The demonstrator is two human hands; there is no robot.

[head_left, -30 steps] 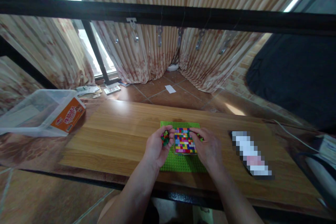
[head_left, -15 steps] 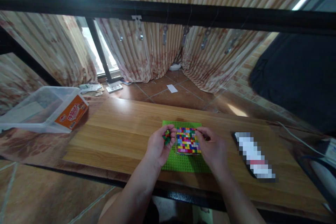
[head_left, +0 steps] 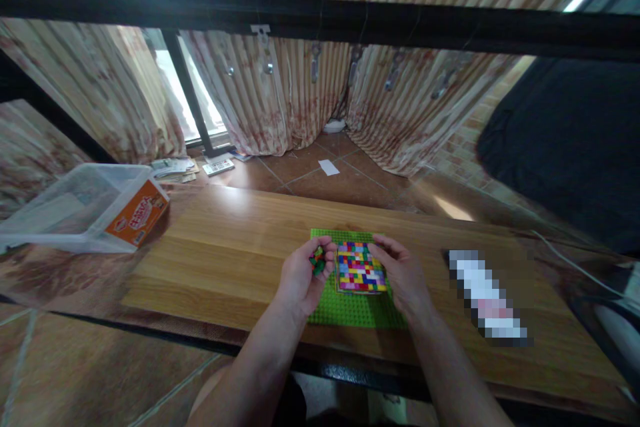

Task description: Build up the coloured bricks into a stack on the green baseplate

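Note:
A square block of many-coloured toy bricks [head_left: 360, 270] stands on a green studded baseplate [head_left: 350, 317]. My left hand [head_left: 307, 273] is cupped palm up beside the block's left side, its fingers curled round a handful of small toy bricks [head_left: 317, 260], mostly green and red. At the block's right side is my right hand [head_left: 405, 273], with thumb and fingers apart. Its thumb reaches over the top near the far right corner, and the fingers extend past that corner. No loose brick shows in it, though the hand hides part of the block's right edge.
The baseplate lies on a wooden board [head_left: 225, 247]. Right of my hands is a phone-like object [head_left: 487, 297] with a blurred-out surface. A clear plastic box [head_left: 90, 207] with an orange label stands at the left. A dark metal bar [head_left: 320, 20] crosses in front of the curtains.
My right hand's thumb and fingers have spread from a closer pinch at the block's far right corner, uncovering more of its right side. My left hand stays still with its bricks.

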